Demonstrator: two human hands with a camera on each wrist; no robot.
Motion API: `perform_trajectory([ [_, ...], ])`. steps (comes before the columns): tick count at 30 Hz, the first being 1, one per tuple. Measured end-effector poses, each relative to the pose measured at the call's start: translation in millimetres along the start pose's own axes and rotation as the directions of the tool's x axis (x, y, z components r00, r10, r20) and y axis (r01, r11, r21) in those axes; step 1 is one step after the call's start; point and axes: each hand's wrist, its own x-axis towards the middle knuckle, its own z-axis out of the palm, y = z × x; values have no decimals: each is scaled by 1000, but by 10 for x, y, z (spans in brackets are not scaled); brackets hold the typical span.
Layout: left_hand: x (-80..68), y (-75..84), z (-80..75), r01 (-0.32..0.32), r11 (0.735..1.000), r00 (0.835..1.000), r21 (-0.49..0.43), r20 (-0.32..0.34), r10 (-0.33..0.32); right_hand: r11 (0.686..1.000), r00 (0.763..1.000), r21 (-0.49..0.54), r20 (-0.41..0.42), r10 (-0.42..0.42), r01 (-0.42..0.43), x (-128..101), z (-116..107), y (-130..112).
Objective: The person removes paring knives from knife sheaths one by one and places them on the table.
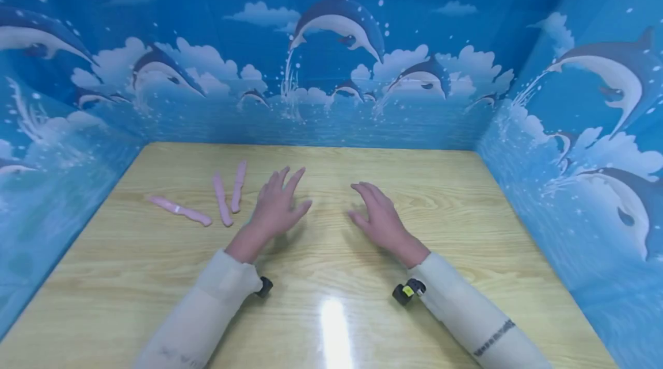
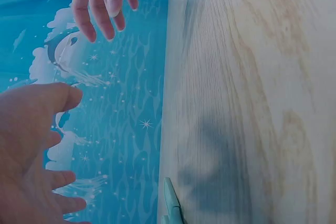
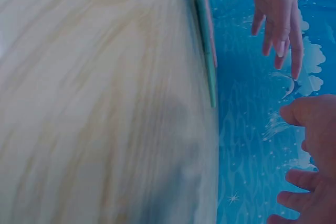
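Note:
My left hand point(image 1: 275, 208) hovers over the middle of the table with its fingers spread, holding nothing. Facing it across a gap, my right hand point(image 1: 380, 219) is held up too, its fingers relaxed and free of any object. Left of the left hand lie slim pink knife-shaped pieces: one slanted point(image 1: 180, 210), one in the middle point(image 1: 223, 199), and one nearest the hand point(image 1: 239, 186). A slim green piece point(image 3: 206, 45) of similar kind lies on the table in the right wrist view; in the head view the left hand mostly hides it.
The wood-grain table point(image 1: 466, 300) is bordered at the back and both sides by a blue dolphin-print curtain point(image 1: 321, 115). A bright light reflection shows at the front of the table. Each wrist wears a small black camera point(image 1: 265, 286).

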Motion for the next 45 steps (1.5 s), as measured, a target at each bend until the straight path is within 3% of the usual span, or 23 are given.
perform_trajectory([
  [4, -52, -65, -29, -18, 999, 995, -35, -94, 14, 999, 1000, 38, -11, -11, 12, 69, 19, -77],
  [7, -105, -122, -65, -21, 998, 992, -61, -126, 13, 998, 1000, 58, -10, -18, 19, 122, 40, -134],
  [17, -232, -291, -202, -15, 1000, 997, -3, -81, 15, 998, 999, 59, 30, -28, 26, 214, 137, -268],
  [36, -228, -464, -142, 34, 998, 997, 58, -71, -30, 1000, 983, 2, 182, 15, -15, 519, 316, -422],
  [45, -250, -522, -143, 51, 983, 996, 174, -86, -36, 998, 972, -67, 231, 35, -20, 775, 450, -509],
])
